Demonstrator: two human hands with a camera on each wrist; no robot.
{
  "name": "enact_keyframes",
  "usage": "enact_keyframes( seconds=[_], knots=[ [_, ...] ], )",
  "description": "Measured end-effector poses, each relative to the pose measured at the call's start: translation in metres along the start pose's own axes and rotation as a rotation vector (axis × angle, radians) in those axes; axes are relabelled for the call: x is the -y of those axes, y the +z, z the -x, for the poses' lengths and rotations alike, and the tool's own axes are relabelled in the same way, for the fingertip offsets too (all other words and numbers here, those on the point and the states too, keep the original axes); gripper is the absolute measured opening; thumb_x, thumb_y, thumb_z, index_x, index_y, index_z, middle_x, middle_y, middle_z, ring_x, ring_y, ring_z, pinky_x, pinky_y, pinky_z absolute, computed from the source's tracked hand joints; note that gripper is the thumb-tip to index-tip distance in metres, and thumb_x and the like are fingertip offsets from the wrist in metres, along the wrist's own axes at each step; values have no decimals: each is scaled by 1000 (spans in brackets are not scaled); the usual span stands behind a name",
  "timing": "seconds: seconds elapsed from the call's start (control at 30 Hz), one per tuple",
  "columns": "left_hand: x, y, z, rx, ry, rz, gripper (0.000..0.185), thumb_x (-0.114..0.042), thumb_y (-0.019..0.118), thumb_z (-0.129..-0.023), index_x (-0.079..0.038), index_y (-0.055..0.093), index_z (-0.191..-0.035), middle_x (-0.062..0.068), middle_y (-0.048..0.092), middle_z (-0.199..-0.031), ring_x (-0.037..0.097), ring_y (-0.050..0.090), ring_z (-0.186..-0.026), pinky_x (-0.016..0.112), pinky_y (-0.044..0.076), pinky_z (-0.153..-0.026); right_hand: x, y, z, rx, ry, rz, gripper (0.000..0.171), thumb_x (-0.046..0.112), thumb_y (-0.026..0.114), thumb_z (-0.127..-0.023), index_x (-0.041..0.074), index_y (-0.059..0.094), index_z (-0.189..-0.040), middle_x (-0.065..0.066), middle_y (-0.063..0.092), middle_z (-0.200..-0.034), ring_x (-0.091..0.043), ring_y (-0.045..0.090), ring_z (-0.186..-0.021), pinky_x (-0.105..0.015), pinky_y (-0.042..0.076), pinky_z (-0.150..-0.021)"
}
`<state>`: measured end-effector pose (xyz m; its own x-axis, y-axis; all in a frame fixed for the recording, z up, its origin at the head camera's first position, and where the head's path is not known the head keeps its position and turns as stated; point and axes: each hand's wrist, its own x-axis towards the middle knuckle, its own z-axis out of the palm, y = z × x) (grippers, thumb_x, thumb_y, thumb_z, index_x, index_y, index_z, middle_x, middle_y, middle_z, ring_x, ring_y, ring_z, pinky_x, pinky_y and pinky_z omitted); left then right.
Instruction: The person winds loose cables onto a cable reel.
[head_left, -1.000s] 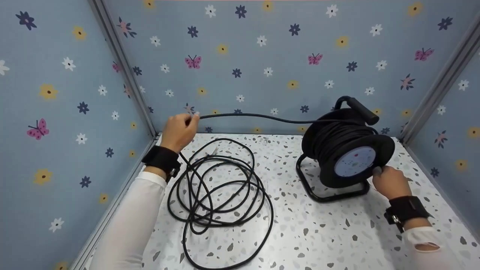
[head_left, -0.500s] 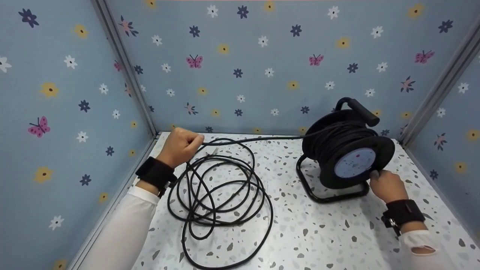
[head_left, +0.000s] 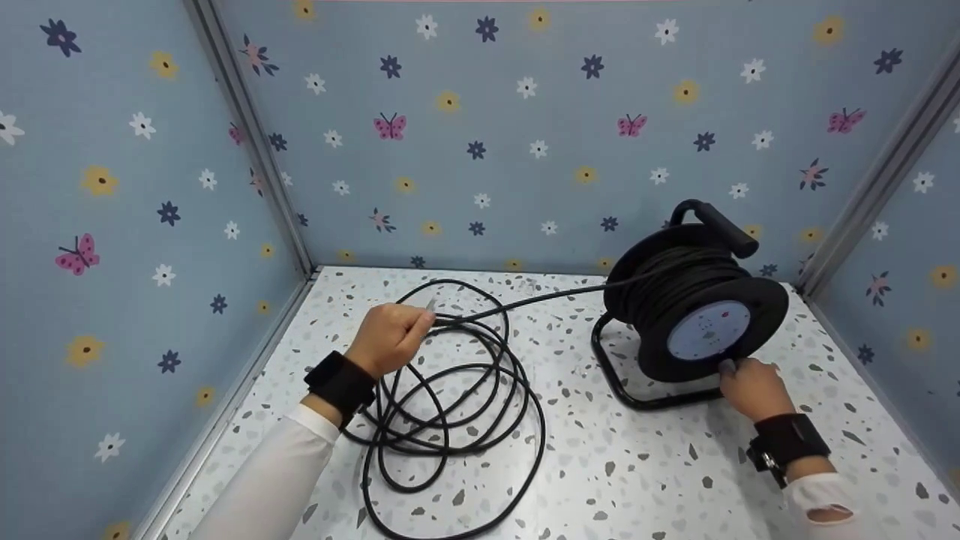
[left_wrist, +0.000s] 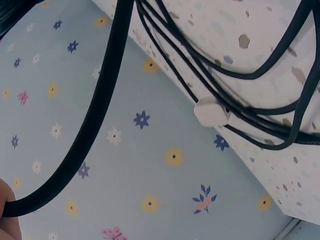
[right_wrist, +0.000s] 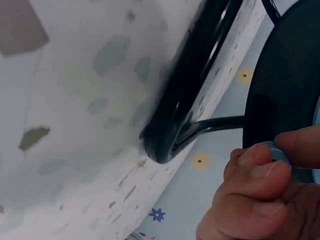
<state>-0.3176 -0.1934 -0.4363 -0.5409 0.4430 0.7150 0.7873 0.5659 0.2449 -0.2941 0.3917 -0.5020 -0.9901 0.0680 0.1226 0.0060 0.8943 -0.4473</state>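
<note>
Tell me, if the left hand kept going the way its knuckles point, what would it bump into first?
Probably the cable reel. The left hand grips the black cable, pointing along it toward the reel; only bare tabletop lies between, though depth is unclear.

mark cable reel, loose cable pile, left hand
cable reel (head_left: 708, 331): head view, on the pale round face of the drum's front flange.
loose cable pile (head_left: 457, 390): head view, on the coiled loops lying on the table.
left hand (head_left: 390, 337): head view, on the back of the hand gripping the cable.
</note>
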Motion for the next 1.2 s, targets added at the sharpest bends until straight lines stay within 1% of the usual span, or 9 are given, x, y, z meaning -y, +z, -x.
enact_keyframes(
  seconds=[0.17,0.27,0.37,0.5,0.67,0.83,0.9,1.1,1.2],
  knots=[
    [-4,17,3,-12,85,-64,43,-10,59,-102,-13,43,-63,-2,33,-55,2,18,-55,24,18,-55,7,9,5,34,-3,-17,48,24,39,-114,13,48,-67,-12,57,-70,-30,55,-67,-48,45,-66],
    [-6,27,4,-19,128,-99,37,-11,56,-100,-13,43,-66,-1,34,-57,4,19,-56,24,18,-56,14,13,9,39,-2,-15,47,24,40,-114,11,50,-70,-14,59,-73,-32,56,-69,-52,48,-68],
    [-8,36,5,-9,142,-119,33,-11,54,-99,-13,44,-67,-2,35,-58,5,20,-57,24,19,-55,21,19,13,37,-1,-27,43,23,42,-113,7,55,-76,-20,64,-79,-35,60,-73,-59,50,-72],
    [-12,46,4,6,140,-152,31,-12,55,-98,-14,46,-69,-3,37,-57,5,23,-56,24,20,-54,31,27,15,40,-9,-43,40,22,44,-113,5,57,-80,-22,65,-83,-37,61,-76,-63,51,-76],
    [-18,58,-1,32,128,-162,30,-14,56,-98,-14,47,-69,-3,40,-57,6,24,-55,24,21,-54,42,33,16,60,-21,-42,43,25,43,-114,8,56,-76,-18,65,-78,-33,60,-69,-57,51,-69],
    [-25,72,-4,85,86,-154,33,-15,55,-100,-15,45,-69,-8,33,-60,5,22,-55,23,20,-53,50,35,19,59,-49,-41,43,23,43,-113,9,54,-74,-18,64,-75,-31,60,-66,-54,51,-65],
    [-28,78,-4,107,72,-157,34,-16,54,-102,-16,45,-69,-10,31,-62,5,23,-55,23,21,-53,53,37,20,64,-46,-47,40,23,44,-113,8,56,-77,-17,64,-73,-31,60,-64,-53,51,-65],
    [-38,97,-10,148,72,-186,34,-17,52,-105,-15,48,-71,-9,32,-62,7,28,-53,24,22,-52,67,41,24,56,-64,-66,33,23,48,-111,1,68,-98,-22,71,-87,-37,68,-77,-66,54,-81],
    [-45,106,-16,162,73,-194,35,-18,51,-106,-15,49,-71,-9,33,-62,8,30,-52,25,22,-52,79,41,26,56,-79,-74,32,22,50,-111,1,68,-94,-19,69,-83,-35,66,-74,-62,55,-77]
  ],
)
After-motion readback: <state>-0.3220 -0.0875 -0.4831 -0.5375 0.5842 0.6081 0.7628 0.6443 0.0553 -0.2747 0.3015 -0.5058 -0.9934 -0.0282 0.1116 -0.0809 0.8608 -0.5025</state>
